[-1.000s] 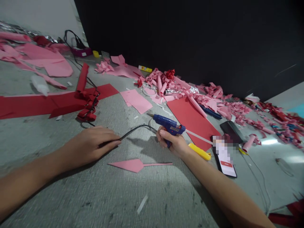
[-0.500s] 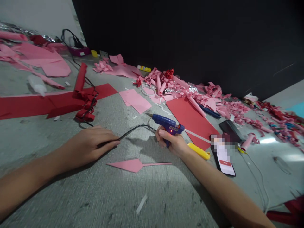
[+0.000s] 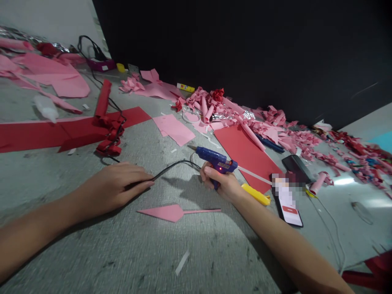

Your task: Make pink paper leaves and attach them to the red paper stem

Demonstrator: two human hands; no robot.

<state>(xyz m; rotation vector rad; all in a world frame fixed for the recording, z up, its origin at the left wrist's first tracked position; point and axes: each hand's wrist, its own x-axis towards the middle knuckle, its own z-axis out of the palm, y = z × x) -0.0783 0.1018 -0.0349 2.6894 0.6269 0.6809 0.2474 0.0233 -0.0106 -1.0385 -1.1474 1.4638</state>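
My right hand is wrapped round the handle of a blue hot glue gun. Its red light is lit, its nozzle points left, and a white glue stick juts from the back. My left hand lies low on the grey surface, fingers closed on the gun's black power cord. Between the hands and nearer to me, a pink paper piece with a pointed, leaf-like head and thin stem lies flat, touched by neither hand. A yellow-handled tool lies beside my right wrist.
A phone and a black box stand at the right. Red paper, pink sheets and a heap of pink scraps spread before a black panel. Curled red strips tangle with the cord at left.
Both hands keep their places, with the glue gun and cord held as before. Only a very slight shift of the whole view shows.
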